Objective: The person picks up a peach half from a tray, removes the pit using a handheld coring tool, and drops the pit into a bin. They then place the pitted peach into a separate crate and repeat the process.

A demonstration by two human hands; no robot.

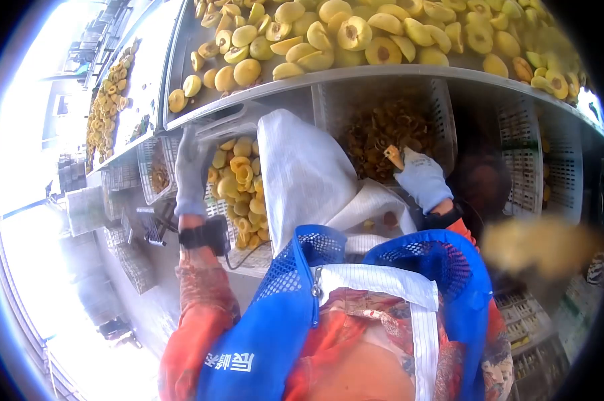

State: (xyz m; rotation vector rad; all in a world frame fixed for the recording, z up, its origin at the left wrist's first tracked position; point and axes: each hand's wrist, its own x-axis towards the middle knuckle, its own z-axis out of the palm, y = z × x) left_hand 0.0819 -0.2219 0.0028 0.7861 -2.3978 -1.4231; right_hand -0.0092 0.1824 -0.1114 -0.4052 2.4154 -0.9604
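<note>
Gloved in pale grey, my left hand [191, 167] is at the left rim of a white crate [254, 262] filled with yellow fruit halves [238, 190]; its fingers reach up toward the table's edge, and whether they are apart is unclear. My right hand [422, 177], in a similar glove, holds a small light-brown piece [394, 158] between its fingers, over a crate of brown scraps [375, 127] under the table. A white cloth [302, 170] drapes between the two crates.
Many cut yellow fruits [385, 50] lie on the metal table [282, 85] ahead. More fruit is on another table [133, 100] at the left. White crates [521, 154] stand under the table at the right. A blurred yellowish shape [542, 246] is at the right.
</note>
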